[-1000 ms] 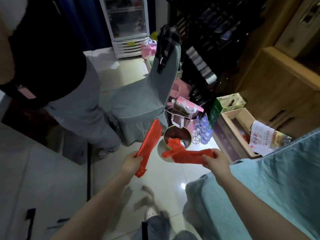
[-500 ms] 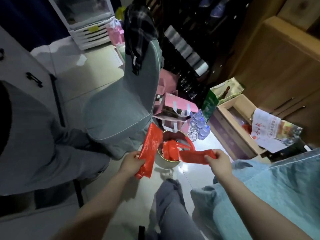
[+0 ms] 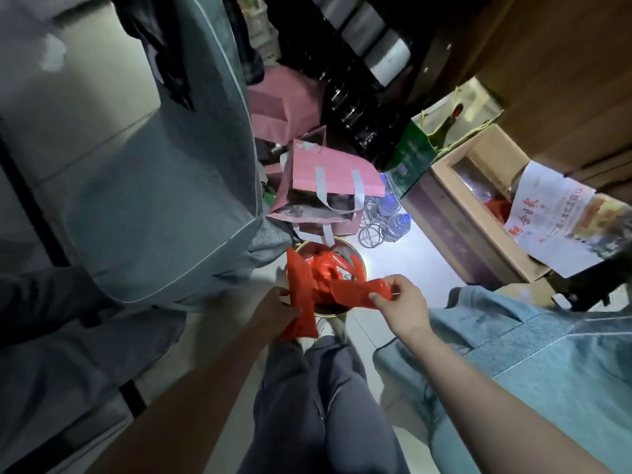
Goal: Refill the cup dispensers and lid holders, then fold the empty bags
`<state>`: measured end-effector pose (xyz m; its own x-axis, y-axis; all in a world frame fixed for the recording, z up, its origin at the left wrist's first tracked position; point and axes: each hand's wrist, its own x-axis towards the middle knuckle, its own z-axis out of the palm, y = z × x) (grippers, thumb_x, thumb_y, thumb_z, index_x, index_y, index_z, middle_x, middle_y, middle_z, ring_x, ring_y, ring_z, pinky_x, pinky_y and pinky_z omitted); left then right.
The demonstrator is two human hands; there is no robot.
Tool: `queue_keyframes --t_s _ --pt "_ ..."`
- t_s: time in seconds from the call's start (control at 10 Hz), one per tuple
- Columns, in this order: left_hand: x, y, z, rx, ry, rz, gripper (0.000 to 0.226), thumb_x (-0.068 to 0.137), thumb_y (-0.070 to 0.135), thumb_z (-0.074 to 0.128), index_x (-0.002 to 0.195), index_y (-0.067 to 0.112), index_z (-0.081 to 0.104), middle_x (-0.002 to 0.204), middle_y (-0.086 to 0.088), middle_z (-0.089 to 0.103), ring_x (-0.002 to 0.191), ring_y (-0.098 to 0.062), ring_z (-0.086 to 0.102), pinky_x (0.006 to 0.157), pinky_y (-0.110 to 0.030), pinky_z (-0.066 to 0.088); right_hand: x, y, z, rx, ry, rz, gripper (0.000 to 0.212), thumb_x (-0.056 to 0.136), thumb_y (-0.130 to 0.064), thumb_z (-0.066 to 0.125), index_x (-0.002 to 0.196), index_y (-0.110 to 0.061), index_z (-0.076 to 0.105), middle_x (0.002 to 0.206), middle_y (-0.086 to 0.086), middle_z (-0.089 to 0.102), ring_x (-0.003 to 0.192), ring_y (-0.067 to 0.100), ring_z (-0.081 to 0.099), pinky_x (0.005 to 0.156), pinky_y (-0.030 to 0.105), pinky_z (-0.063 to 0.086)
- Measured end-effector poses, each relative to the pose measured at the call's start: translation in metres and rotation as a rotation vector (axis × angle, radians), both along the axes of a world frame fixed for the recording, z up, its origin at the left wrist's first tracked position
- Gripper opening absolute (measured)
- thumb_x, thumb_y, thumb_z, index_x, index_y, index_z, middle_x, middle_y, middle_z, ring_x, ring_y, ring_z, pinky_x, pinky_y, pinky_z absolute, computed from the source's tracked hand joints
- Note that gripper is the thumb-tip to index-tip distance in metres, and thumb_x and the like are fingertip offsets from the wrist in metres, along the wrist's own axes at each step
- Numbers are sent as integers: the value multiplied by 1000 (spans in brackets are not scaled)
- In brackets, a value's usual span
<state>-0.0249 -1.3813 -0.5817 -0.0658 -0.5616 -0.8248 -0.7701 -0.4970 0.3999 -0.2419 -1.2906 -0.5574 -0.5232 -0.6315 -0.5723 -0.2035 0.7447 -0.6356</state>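
**Inspector:** State of the hands?

**Assistant:** Left hand [image 3: 277,311] is closed on a folded red bag [image 3: 301,295] at the near rim of the round bin [image 3: 355,260]. Right hand [image 3: 398,302] pinches a second red bag [image 3: 359,291] just over that bin.

**Inspector:** Change?

**Assistant:** Both bags have drawn closer over the bin within the last second. Folding appears done; disposal or stowing likely follows.

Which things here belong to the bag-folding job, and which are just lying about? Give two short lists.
Part of the job:
left hand holding a folded red bag
right hand holding another red bag
round bin with red bags in it

Lying about:
pink carrier bag
water bottles
cardboard box
green gift bag
covered chair
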Motion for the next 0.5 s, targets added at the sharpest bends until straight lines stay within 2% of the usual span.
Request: queue_keyframes --t_s 0.1,0.2,0.3,0.4,0.5 --pt "-13 -9 -18 39 56 15 47 79 18 72 121 10 51 99 -10 63 83 -24 62 71 -31 50 3 -9 -20 14 -50 5 18 76 -15 76 84 -19 61 79 -5 65 73 16 59 68 26 42" --pt "-24 -19 -35 33 146 15 49 72 38 63 108 6 60 105 -18 66 97 -33 63 80 -33 45 4 -13 -37 39 -122 43 27 77 -17 77 100 -20 64 90 -7 65 84 11 60 80 23 44" --pt "-23 -27 -36 -12 51 -72 43 93 30 58 125 1 57 126 -17 59 118 -32 54 91 -30 41 5 -11 -36 76 -154 48 25 81 -18 72 100 -29 61 91 -10 61 92 12 59 84 22 41" --pt "-20 -31 -28 -27 68 -154 31 97 17 51 124 4 59 125 -14 60 117 -29 55 66 -7 42 5 -8 -22 67 -184 14 23 84 -15 69 95 -33 58 90 -13 61 98 13 60 87 21 40" --pt "-23 -38 8 -66 166 -211 34 93 26 50 118 6 61 116 -17 64 110 -32 59 81 -22 49 3 -8 -3 63 -194 -46 33 85 -18 68 117 -20 62 101 -7 61 102 9 57 91 18 38"
